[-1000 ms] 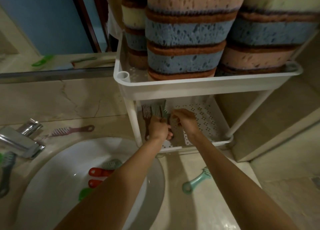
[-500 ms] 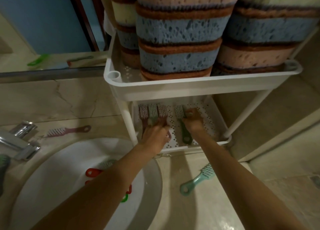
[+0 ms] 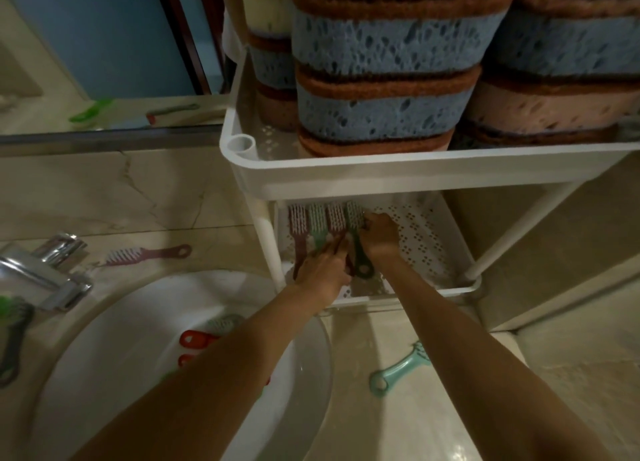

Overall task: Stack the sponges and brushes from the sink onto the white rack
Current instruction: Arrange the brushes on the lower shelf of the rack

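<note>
The white rack (image 3: pixel 415 292) stands on the counter to the right of the sink (image 3: pixel 121 339). Its top tier holds tall stacks of blue, pink and brown sponges (image 3: pixel 381 110). On the lower perforated shelf lie a maroon brush (image 3: pixel 298 225), a light green brush (image 3: pixel 317 223), a red brush (image 3: pixel 336 218) and a dark green brush (image 3: pixel 362 266), side by side with bristle heads at the back. My left hand (image 3: pixel 322 270) rests with straight fingers on their handles. My right hand (image 3: pixel 377 235) pinches the dark green brush near its head. In the sink lie red-handled brushes (image 3: pixel 194 339) and a grey-green brush (image 3: pixel 225 322), partly hidden by my left arm.
A teal brush (image 3: pixel 398 370) lies on the counter in front of the rack. A maroon brush (image 3: pixel 149 254) lies behind the sink, near the chrome faucet (image 3: pixel 45 277). A dark brush (image 3: pixel 14 332) sits at the far left edge. A mirror runs along the back wall.
My right hand has slid the dark green brush left until it lies against the other three. My left hand stays on the handles, shifted slightly.
</note>
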{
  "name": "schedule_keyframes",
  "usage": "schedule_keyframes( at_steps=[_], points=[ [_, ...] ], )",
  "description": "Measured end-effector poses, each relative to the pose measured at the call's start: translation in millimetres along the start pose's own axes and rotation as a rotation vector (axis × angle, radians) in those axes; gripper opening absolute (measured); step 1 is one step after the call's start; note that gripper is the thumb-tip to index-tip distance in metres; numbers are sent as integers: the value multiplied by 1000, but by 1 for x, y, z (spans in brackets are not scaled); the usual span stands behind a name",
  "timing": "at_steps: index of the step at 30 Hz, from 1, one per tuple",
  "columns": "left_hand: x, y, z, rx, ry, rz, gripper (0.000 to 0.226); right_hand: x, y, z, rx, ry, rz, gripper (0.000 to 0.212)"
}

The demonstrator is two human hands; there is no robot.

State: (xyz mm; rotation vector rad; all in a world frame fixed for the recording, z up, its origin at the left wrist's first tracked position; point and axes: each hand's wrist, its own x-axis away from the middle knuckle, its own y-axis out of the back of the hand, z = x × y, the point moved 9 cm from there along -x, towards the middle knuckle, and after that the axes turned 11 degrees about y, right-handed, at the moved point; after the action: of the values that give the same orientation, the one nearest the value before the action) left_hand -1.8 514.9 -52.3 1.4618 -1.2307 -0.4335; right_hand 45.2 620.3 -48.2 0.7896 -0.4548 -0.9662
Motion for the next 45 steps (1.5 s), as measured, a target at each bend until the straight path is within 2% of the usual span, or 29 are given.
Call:
schedule_keyframes(
  at_steps=[3,9,14,17,19,21,23,25,30,35,38,41,45],
  points=[
    [0,0,0,11,-6,-14,79,1,0,0,-58,5,42,22],
    [3,5,2,26,17,-69,75,19,19,6,-137,56,139,36],
    [32,20,-8,150,45,-150,54,63,49,17,-178,217,-108,28],
    [69,31,-18,237,28,-267,46,118,71,15,-154,250,-285,27],
    [98,33,-19,326,-2,-354,42,164,76,-4,-193,130,-422,21],
    [121,25,-16,405,-19,-387,41,202,64,-37,-242,-123,-461,20],
    [135,9,-8,459,23,-366,41,226,39,-67,-252,-378,-383,30],
    [145,-5,0,463,56,-329,42,237,22,-81,-241,-531,-298,42],
    [164,-17,13,459,24,-268,41,230,12,-81,-29,-594,-175,60],
    [178,-15,33,468,66,-231,42,232,8,-79,8,-661,-183,55],
    [183,-22,42,448,78,-164,42,242,1,-74,36,-637,-136,49],
    [190,-29,48,459,97,-109,40,248,-9,-61,115,-506,2,30],
    [195,-27,80,523,185,-137,35,257,-26,-25,172,-335,94,24]
  ],
)
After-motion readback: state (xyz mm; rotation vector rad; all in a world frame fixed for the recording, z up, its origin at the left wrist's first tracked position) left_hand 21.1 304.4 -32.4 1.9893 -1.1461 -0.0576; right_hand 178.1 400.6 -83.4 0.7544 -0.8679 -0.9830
